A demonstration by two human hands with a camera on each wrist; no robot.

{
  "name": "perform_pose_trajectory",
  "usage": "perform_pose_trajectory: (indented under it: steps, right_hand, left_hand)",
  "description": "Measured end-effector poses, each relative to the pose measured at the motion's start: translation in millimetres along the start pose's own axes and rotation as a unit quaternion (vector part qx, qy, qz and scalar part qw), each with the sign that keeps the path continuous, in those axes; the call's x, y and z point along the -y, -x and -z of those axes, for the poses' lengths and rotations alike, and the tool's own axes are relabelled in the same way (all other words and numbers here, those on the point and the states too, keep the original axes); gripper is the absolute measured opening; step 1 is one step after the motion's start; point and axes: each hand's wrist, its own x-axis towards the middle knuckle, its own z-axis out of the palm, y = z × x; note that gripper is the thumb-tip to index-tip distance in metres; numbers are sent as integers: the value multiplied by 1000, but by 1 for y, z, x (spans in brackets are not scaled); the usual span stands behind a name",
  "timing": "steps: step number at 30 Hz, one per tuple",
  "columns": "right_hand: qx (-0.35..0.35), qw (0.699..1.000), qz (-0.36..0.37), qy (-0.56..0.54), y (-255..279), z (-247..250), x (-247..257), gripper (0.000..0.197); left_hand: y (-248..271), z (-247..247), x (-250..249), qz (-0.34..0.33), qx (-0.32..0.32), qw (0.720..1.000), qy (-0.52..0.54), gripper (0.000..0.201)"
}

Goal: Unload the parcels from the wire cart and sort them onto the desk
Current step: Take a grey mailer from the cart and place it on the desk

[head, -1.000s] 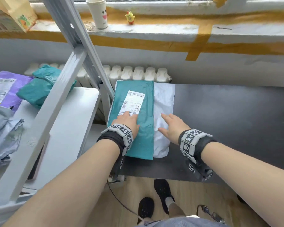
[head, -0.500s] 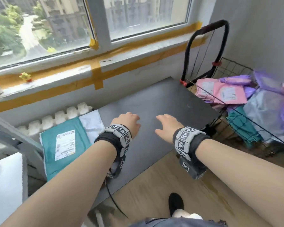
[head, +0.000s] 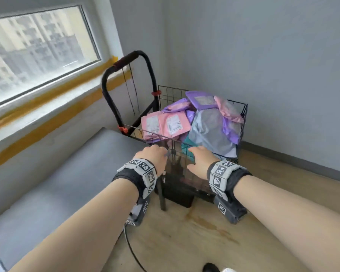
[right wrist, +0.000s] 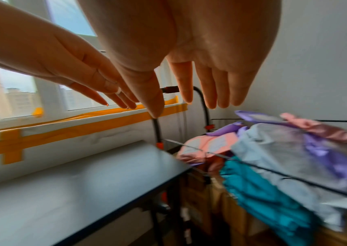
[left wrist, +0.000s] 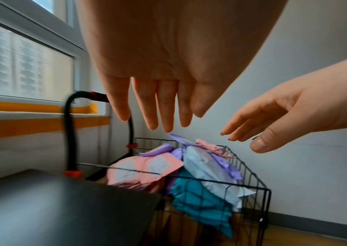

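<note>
Grey walls meet at a corner where the wire cart [head: 241, 114] stands on wood flooring, just beside the dark desk [head: 71, 173] under a taped window sill. Parcels [head: 208, 130] heap inside it. Left hand [head: 152, 157] and right hand [head: 201, 160] reach forward, fingers extended, holding nothing.

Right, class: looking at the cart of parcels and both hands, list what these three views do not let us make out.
- Label print on the pink parcels: head view, too small and blurred.
- Lower parcels in the wire cart: all views, covered by the upper parcels.
- Right side of the cart: right wrist view, cut off by the edge.
- Fingers of the left hand: head view, hidden behind its own back.
</note>
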Motion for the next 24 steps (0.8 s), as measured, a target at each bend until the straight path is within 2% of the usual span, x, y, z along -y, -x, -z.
perform_pose_trajectory:
  steps: [5,10,17,21,24]
  right_hand:
    - [-13,998,-61,-20,-33,40,-82,53]
    - [-10,993,-105,-44,-73,56,-132,52]
    - [1,990,-120,-71,-158,52,-147,61]
    - [25,988,-132,-77,-218,42,-140,80]
    - [68,983,-158,-60,-254,29,-135,100]
  left_hand:
    - [-77,2,-67,-34,14,999,36,32]
    - [-139,2,-98,-35,55,997,39,35]
    - [-233,0,-90,-47,79,995,48,39]
    - [-292,-2,-71,-55,119,991,23,39]
    - [-329,-7,-62,-62,142,988,25,38]
